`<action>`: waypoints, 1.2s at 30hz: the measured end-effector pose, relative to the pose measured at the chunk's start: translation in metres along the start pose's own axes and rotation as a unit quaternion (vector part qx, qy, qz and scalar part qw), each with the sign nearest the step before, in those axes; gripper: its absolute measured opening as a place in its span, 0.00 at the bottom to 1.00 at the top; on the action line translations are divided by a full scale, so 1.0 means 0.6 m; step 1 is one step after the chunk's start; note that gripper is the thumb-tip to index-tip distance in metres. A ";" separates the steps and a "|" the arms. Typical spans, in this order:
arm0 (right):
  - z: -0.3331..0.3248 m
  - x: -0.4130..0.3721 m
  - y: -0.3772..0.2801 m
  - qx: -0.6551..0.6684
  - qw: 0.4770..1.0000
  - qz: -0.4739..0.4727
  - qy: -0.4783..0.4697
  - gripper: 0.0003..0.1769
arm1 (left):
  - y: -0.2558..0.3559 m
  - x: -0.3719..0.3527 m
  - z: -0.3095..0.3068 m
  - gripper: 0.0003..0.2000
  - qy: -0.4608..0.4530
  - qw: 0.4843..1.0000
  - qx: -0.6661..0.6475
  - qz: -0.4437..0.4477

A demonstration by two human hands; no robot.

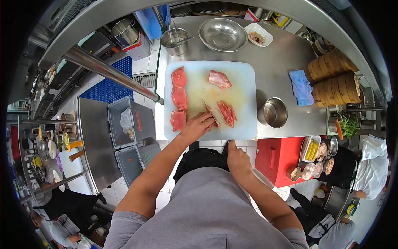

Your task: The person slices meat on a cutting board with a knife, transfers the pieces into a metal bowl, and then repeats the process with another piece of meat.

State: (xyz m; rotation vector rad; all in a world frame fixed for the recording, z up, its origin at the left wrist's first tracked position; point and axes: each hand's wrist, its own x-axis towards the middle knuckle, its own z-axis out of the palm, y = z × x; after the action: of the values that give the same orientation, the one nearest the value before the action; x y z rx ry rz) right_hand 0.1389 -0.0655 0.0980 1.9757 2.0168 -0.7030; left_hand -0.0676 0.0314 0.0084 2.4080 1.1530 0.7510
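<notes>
My right hand [239,161] is closed around the handle of a knife [213,116], just off the front edge of the white cutting board [244,99]. The blade is seen nearly edge-on and slants across the board. Curled beside the blade, my left hand [196,127] presses its fingertips on a piece of raw meat, mostly hidden under them. Cut strips of meat [226,113] lie just right of the blade. A larger chunk of meat [219,79] rests toward the back. Down the board's left side runs a row of red meat pieces [179,98].
A metal bowl [275,112] stands right of the board. Behind it are a colander [223,35], a pot with utensils [174,41] and a white dish [259,35]. Bamboo steamers [336,89] and a blue cloth [301,87] sit at right. Other people stand at both sides.
</notes>
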 end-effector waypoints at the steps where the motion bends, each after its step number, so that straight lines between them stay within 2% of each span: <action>1: 0.014 0.018 -0.007 0.000 1.000 -0.012 0.016 0.08 | 0.003 -0.001 0.001 0.13 -0.003 1.000 -0.003 -0.007; 3: 0.037 0.067 -0.018 0.001 0.998 -0.036 0.056 0.09 | 0.008 -0.007 0.004 0.13 0.003 1.000 0.003 0.003; 7: 0.029 0.107 0.000 0.060 0.996 -0.053 0.048 0.13 | 0.000 -0.008 -0.002 0.13 0.002 1.000 0.008 0.018; 13: -0.043 0.044 0.013 0.046 0.997 -0.059 0.029 0.11 | 0.000 -0.005 -0.002 0.12 0.006 0.999 0.036 0.030; 19: -0.033 0.001 0.025 0.049 0.997 -0.060 -0.016 0.08 | -0.003 -0.001 -0.004 0.12 -0.004 0.998 0.039 0.041; 22: -0.047 -0.039 0.034 0.024 0.998 -0.036 -0.046 0.07 | -0.002 -0.004 -0.005 0.12 0.015 0.998 0.043 0.045; 25: -0.038 -0.057 0.035 0.015 0.999 -0.017 -0.044 0.07 | -0.008 -0.007 0.001 0.11 -0.006 0.999 0.033 0.031; 31: 0.004 -0.009 0.008 -0.005 1.000 -0.019 0.007 0.07 | -0.006 -0.011 0.002 0.11 0.007 0.999 0.041 0.034; 34: -0.003 0.006 0.001 -0.011 1.000 0.003 -0.023 0.07 | -0.009 -0.009 0.008 0.11 0.038 0.997 0.039 0.047; 36: 0.027 0.035 0.003 0.003 1.000 -0.027 0.013 0.07 | -0.011 -0.010 0.008 0.12 0.039 0.998 0.034 0.044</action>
State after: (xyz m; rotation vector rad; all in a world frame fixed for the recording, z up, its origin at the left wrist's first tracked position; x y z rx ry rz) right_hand 0.1365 -0.0551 0.0735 1.9502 2.0920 -0.7008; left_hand -0.0716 0.0300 -0.0006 2.5209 1.1246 0.8543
